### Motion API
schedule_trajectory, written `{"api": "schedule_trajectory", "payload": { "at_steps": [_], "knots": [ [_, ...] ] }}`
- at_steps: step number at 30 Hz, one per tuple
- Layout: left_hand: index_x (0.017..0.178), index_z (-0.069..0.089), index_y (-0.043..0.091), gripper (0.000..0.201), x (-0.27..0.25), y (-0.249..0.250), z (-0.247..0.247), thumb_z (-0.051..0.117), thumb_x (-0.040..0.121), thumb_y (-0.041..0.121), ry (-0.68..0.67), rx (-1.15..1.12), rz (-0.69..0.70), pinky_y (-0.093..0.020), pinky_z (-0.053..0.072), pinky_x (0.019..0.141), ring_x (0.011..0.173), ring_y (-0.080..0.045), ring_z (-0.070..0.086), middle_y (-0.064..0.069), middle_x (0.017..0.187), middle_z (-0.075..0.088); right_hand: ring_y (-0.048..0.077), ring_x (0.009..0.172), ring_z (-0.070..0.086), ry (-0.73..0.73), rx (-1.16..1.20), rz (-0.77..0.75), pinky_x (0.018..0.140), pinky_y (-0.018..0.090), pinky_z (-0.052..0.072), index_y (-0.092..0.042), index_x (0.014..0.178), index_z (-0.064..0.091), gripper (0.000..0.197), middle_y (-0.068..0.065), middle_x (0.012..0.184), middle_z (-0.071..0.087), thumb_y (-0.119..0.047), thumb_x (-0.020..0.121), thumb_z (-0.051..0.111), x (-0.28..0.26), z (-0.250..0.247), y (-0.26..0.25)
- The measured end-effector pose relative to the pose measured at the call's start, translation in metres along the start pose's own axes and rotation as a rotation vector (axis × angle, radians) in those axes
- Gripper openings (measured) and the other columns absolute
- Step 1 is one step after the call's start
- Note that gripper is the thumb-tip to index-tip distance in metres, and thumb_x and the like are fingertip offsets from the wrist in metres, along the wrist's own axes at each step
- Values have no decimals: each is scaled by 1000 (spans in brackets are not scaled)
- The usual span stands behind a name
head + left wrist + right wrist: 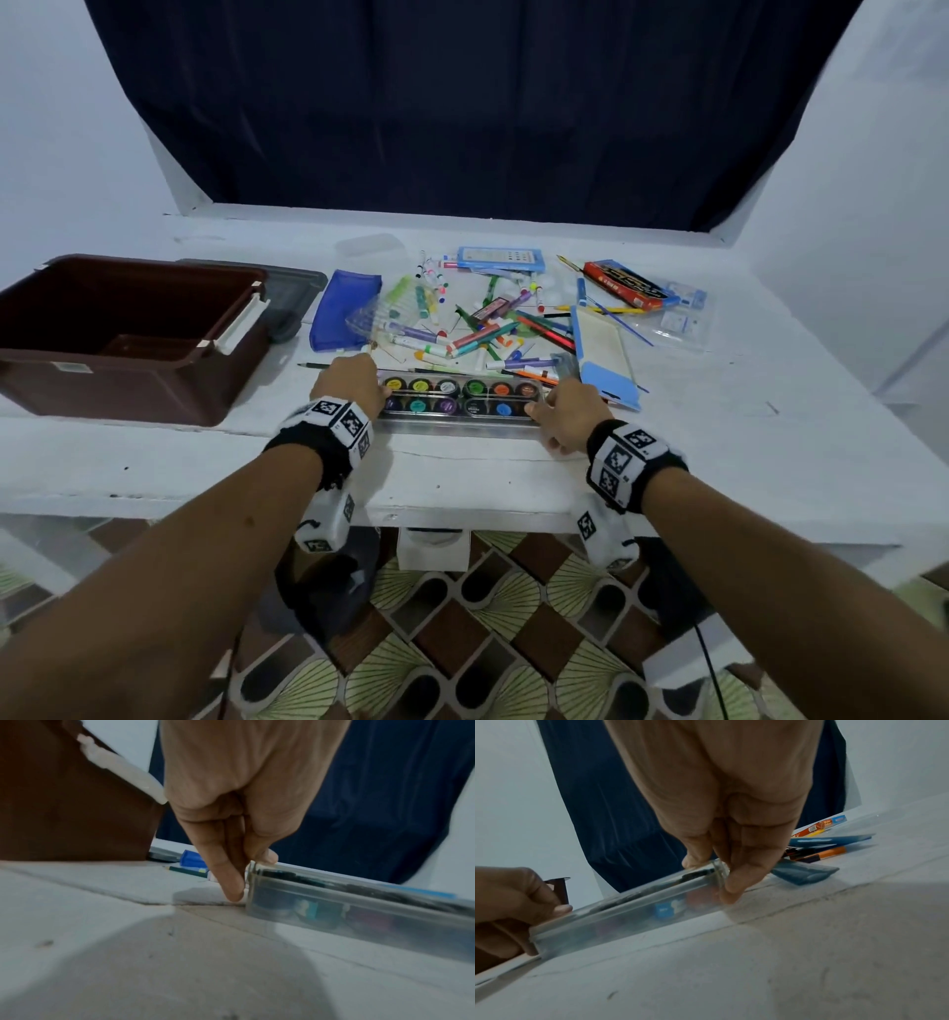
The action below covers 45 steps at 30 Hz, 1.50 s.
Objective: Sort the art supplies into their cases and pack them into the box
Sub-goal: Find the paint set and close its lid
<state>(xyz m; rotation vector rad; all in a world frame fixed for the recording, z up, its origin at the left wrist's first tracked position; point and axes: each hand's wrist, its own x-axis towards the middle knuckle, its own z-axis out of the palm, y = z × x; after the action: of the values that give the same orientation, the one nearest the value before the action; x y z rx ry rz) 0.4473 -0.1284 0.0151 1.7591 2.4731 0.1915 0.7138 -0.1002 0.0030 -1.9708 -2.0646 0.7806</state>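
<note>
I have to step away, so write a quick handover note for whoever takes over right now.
Left hand grips the left end of the clear paint case; right hand grips its right end. The case sits on the table, near the front edge, with paint pots inside.
Brown box stands open at far left; nothing sorted shows inside.
Left: markers and pencils lie loose behind the case, blue pouch beside them. Sort those, then pack everything.

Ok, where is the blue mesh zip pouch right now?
In the head view, the blue mesh zip pouch lies on the white table, left of the marker pile, right of the brown plastic box.
</note>
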Motion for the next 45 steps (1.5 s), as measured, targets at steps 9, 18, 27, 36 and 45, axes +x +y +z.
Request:
{"api": "schedule_trajectory", "payload": {
  "at_steps": [9,18,27,36,45],
  "knots": [
    [150,30,19,110,8,-15,-4,84,62,55,-276,-182,329,-39,37,109,133,-25,43,-7,149,41,26,129,48,-144,-146,-252,103,33,41,-16,145,42,87,6,141,50,-43,73,82,9,-28,6],
    [131,51,17,81,8,4,8,88,60,24,-236,24,331,-35,50,93,108,-25,60,-8,121,63,24,102,61,-142,-314,-220,86,41,56,-24,123,48,86,1,112,62,-53,46,76,26,-1,5],
    [141,43,11,92,6,-12,-62,89,62,22,-152,-24,361,-32,44,95,117,-28,53,-12,130,54,24,102,55,-116,-262,-343,85,34,49,-10,118,53,64,8,117,57,-28,67,88,0,-53,-44],
    [143,44,12,92,28,-100,-198,89,64,28,44,-11,293,-27,40,94,119,-26,53,-9,134,55,24,121,50,26,-227,-582,102,32,42,-10,143,44,90,6,134,51,-40,69,86,-16,-111,-190],
    [139,47,21,96,82,-270,-225,92,55,31,19,18,219,-30,44,96,110,-23,56,-3,129,57,21,80,59,-6,-416,-665,66,34,49,-13,96,58,53,2,92,63,-44,61,84,2,-22,-365]
  ]
}}
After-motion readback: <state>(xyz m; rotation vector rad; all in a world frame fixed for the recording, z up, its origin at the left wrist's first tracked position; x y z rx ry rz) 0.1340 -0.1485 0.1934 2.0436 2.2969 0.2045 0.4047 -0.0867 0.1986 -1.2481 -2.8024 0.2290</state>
